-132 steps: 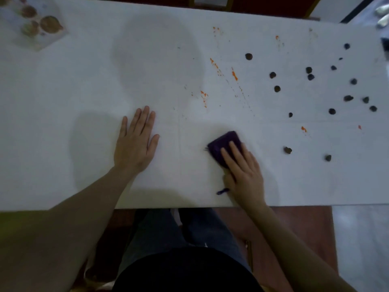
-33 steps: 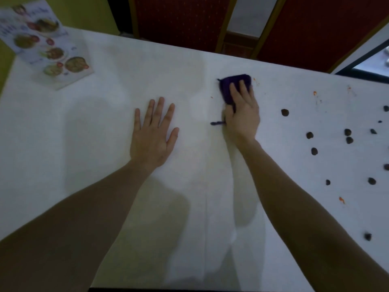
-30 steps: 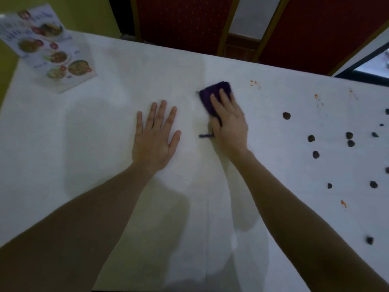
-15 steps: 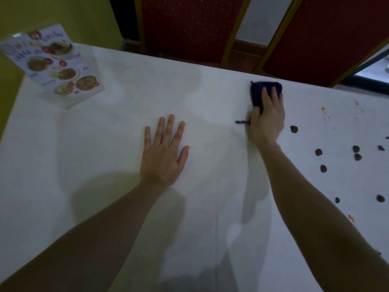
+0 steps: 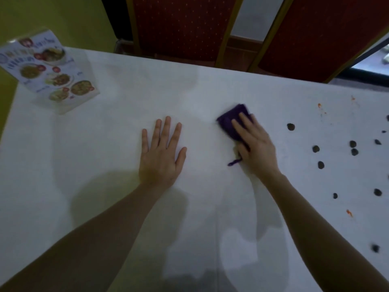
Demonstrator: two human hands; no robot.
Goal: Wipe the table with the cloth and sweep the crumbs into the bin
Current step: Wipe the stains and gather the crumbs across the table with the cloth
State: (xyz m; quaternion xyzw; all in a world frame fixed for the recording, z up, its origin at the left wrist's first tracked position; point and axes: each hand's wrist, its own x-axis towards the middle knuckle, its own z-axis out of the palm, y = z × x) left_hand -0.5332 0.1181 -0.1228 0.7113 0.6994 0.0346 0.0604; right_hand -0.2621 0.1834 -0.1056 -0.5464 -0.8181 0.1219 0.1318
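Sweeping back from the worktop's (image 5: 105, 186) far edge, the right hand (image 5: 255, 147) presses flat-fingered on the purple cloth (image 5: 230, 121), crumbs (image 5: 291, 126) untouched, left hand (image 5: 161, 153) spread flat

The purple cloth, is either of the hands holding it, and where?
The right hand presses the purple cloth flat, fingers over its near right part; no grip visible. The left hand holds nothing.
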